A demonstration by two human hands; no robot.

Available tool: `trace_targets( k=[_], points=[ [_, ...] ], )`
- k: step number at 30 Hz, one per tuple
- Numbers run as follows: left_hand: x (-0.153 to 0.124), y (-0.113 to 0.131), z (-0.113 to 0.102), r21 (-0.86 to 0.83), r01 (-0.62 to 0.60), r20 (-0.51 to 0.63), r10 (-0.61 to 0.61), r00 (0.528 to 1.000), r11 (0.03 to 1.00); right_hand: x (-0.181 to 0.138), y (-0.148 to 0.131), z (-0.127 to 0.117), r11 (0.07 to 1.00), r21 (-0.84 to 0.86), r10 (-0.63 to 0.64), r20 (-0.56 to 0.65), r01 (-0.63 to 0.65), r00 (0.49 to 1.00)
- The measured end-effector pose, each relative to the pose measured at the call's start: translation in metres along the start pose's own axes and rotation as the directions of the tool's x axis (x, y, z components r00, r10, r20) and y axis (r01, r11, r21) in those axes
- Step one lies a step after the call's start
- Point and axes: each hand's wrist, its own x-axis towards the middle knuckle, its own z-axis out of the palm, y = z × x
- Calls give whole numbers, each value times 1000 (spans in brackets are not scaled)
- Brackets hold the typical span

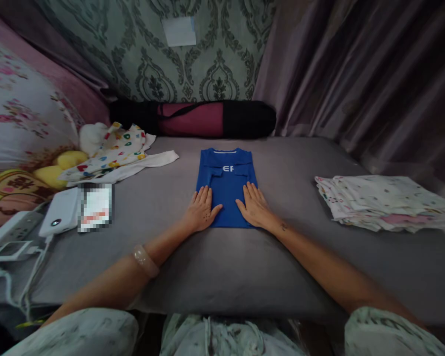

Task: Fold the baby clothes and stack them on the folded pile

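Note:
A blue shirt (228, 198) with white letters on its chest lies flat in front of me, its sides and sleeves folded inward over the front. The neckline points away from me. My left hand (203, 210) rests flat on the shirt's lower left edge, fingers stretched out. On the lower right edge lies my right hand (252, 206), palm down with its fingers extended. Neither hand grips the cloth. A pale bangle circles my left forearm.
Grey bedding (289, 198) spreads beneath everything. A stack of folded white clothes (381, 202) sits at right. At left are a patterned white garment (122, 151), plush toys, a white power bank (61, 210), a power strip and cables. A black and maroon long bag (193, 118) lies along the wall.

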Motion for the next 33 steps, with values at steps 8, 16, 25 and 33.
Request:
trace_targets(
  k=[8, 16, 25, 33],
  points=[
    [-14, -7, -18, -118, -61, -10, 61, 998, 991, -16, -2, -25, 993, 119, -11, 36, 7, 999],
    [-54, -12, -30, -210, -402, -132, 381, 915, 891, -77, -26, -44, 965, -12, -262, -127, 262, 957],
    [-51, 0, -38, 15, -464, -69, 464, 883, 886, -72, -41, -42, 941, -167, -309, -62, 295, 949],
    [-31, -7, -27, -87, -384, -185, 364, 913, 919, -55, -26, -36, 970, -71, -239, -123, 231, 963]
  ],
)
